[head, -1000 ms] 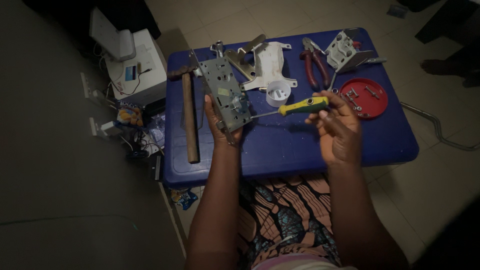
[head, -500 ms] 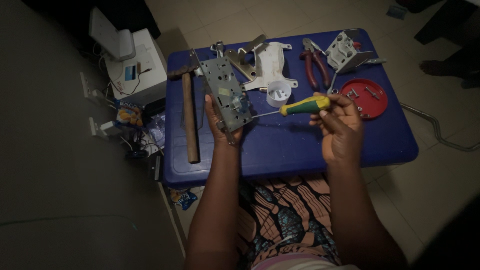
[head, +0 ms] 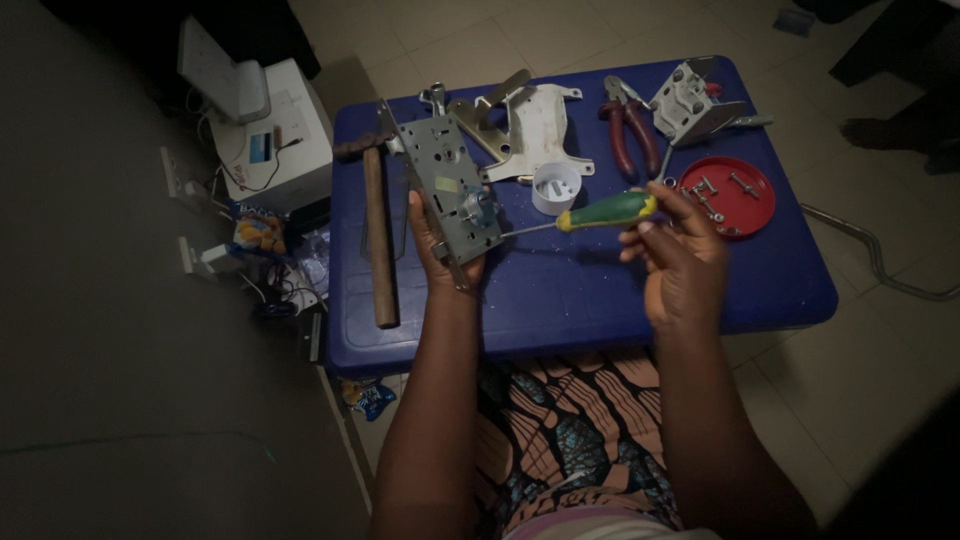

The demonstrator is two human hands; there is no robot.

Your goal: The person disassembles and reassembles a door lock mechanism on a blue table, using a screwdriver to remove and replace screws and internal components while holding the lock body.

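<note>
Head view: the left hand point(head: 440, 250) grips a grey metal lock box point(head: 452, 190) above the blue bench point(head: 600, 290). The right hand point(head: 680, 260) pinches a green screwdriver point(head: 600, 212), its tip touching the lock box.

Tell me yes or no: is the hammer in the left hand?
No, the left hand holds the lock body; the hammer lies on the table.

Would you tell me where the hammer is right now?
In the head view, the hammer lies on the blue table's left side, beside the left hand.
</note>
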